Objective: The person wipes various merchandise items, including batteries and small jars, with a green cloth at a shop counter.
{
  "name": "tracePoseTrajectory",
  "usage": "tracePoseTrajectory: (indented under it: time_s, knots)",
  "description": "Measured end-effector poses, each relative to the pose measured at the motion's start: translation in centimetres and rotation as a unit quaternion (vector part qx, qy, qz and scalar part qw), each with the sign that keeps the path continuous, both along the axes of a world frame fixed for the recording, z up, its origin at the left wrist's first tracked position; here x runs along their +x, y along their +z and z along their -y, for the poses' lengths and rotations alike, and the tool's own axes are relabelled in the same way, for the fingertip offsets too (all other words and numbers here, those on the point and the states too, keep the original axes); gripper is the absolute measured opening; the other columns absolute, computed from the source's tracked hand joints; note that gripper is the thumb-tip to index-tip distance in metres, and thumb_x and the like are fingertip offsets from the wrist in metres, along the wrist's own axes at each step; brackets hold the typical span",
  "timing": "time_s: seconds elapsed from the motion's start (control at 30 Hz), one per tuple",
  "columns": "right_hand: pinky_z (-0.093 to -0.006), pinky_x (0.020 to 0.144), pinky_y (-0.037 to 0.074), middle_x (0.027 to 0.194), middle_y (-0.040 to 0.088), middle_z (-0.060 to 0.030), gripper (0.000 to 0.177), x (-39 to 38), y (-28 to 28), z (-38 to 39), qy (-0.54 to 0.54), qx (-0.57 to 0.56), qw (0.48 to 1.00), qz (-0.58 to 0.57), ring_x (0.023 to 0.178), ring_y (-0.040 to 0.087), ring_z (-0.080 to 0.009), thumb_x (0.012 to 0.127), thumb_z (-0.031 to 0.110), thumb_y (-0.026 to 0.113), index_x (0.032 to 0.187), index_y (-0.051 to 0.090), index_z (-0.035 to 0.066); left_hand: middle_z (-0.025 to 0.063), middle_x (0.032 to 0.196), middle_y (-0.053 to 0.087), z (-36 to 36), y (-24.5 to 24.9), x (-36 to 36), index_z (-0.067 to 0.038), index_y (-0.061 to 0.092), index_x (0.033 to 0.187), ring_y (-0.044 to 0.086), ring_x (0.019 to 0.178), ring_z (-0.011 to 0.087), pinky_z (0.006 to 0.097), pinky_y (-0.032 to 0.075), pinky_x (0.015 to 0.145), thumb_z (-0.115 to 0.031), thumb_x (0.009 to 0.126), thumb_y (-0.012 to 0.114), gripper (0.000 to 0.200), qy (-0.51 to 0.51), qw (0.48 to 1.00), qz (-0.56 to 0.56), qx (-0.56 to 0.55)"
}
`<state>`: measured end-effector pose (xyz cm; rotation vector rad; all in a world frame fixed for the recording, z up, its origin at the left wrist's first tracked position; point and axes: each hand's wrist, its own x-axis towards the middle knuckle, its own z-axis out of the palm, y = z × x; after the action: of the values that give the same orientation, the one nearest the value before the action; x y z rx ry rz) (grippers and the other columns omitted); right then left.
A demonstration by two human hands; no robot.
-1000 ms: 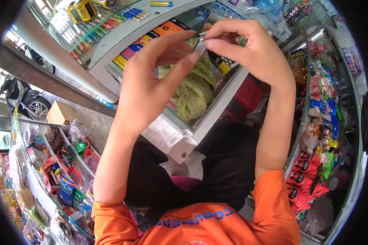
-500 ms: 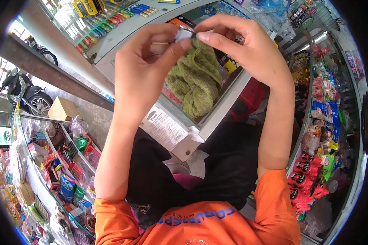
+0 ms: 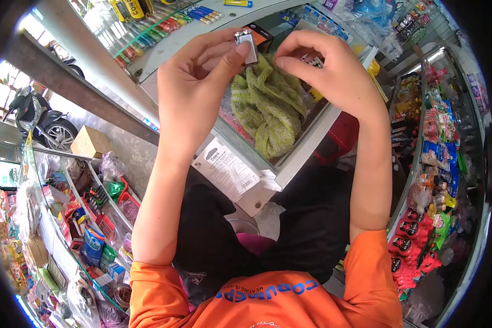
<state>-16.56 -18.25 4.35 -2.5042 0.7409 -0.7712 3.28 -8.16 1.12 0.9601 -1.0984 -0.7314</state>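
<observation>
My left hand point(image 3: 202, 76) pinches a small silver block point(image 3: 246, 46) between thumb and fingers. Two round metal ends show on its top, like those of a 9-volt battery. Just to the right, my right hand point(image 3: 325, 63) is apart from the block, with thumb and forefinger curled together; whether anything is between them I cannot make out. Below both hands, a crumpled green knitted cloth point(image 3: 273, 112) lies in the open glass-sided display case point(image 3: 303, 156). A printed white card point(image 3: 225, 167) with "CON O" lettering rests against the near side of the case.
Pens and markers point(image 3: 202, 13) line the glass counter at the back. A shelf case point(image 3: 101, 213) of packaged goods stands on the left, another with snack packets and red bottles point(image 3: 410, 235) on the right. A cardboard box point(image 3: 91, 142) and a motorbike point(image 3: 44, 123) are farther left.
My right hand has come away from the silver block and moved slightly right and down. The block now stands more upright in my left hand. The view has shifted a little.
</observation>
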Motion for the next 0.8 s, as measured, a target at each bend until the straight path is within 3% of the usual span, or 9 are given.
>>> tracePoseTrajectory:
  time_s: [0.07,0.17,0.23,0.43,0.53,0.67,0.8]
  knots:
    - [-0.0353,0.078,0.055,0.091,0.074,-0.0141,0.028,0.0,0.1,0.0,-0.008,0.005,1.0,0.02,0.087,0.073,-0.0266,0.089,0.028,0.076,0.097,0.075,0.001,0.0105,0.103,0.077,0.1,0.0,0.0,0.008,0.068,0.123,0.071,0.091,0.0097,0.0225,0.057,0.082,-0.009,0.098,0.073,0.03,0.003,1.0,-0.011,0.005]
    - [-0.0369,0.082,0.056,0.092,0.077,-0.0145,0.032,0.6,-0.3,-1.1,-0.051,-0.019,0.99,-0.128,0.089,0.074,-0.0289,0.087,0.031,0.078,0.097,0.076,0.0,0.0112,0.102,0.077,0.0,0.2,-0.1,0.008,0.068,0.122,0.071,0.09,0.01,0.0245,0.059,0.085,-0.009,0.098,0.072,0.03,0.001,0.999,-0.031,0.009]
    - [-0.038,0.086,0.056,0.091,0.077,-0.0149,0.032,0.9,-0.3,-1.4,-0.044,-0.01,0.991,-0.129,0.088,0.074,-0.0302,0.086,0.031,0.079,0.096,0.076,0.0,0.0115,0.101,0.076,-0.1,0.3,0.0,0.009,0.067,0.122,0.071,0.09,0.0102,0.0253,0.06,0.086,-0.009,0.098,0.072,0.029,0.003,0.999,-0.04,0.006]
    - [-0.0359,0.085,0.057,0.09,0.077,-0.0133,0.025,0.8,-0.7,-1.5,-0.016,-0.009,1.0,0.001,0.088,0.076,-0.026,0.089,0.021,0.077,0.103,0.074,0.0,0.0111,0.101,0.076,0.2,-0.1,0.6,0.009,0.064,0.122,0.07,0.089,0.0093,0.0244,0.057,0.081,-0.009,0.099,0.072,0.03,0.011,1.0,-0.005,0.017]
    - [-0.0307,0.088,0.057,0.098,0.076,-0.0093,0.018,0.5,-1.0,-2.9,-0.037,0.041,0.983,0.175,0.093,0.075,-0.0168,0.095,0.012,0.073,0.109,0.073,0.001,0.0105,0.1,0.076,0.3,-0.3,0.7,0.008,0.064,0.123,0.069,0.088,0.0086,0.0237,0.055,0.079,-0.009,0.099,0.072,0.031,0.004,0.999,-0.01,0.035]
    - [-0.0298,0.087,0.058,0.104,0.078,-0.0095,0.022,2.5,-1.8,-4.2,-0.03,0.006,0.958,0.285,0.099,0.076,-0.0171,0.091,0.006,0.076,0.113,0.074,0.003,0.0106,0.103,0.077,0.0,0.0,-0.1,0.009,0.065,0.126,0.07,0.092,0.0095,0.023,0.056,0.083,-0.009,0.099,0.072,0.033,-0.023,0.998,-0.04,0.042]
    - [-0.0351,0.087,0.059,0.113,0.076,-0.0147,0.03,3.1,-2.2,-4.6,-0.052,-0.115,0.961,0.247,0.102,0.076,-0.0269,0.092,0.004,0.072,0.122,0.073,0.004,0.0111,0.109,0.076,-0.5,0.6,-0.7,0.009,0.065,0.131,0.07,0.096,0.0102,0.0232,0.058,0.086,-0.01,0.101,0.069,0.036,-0.029,0.994,-0.087,0.058]
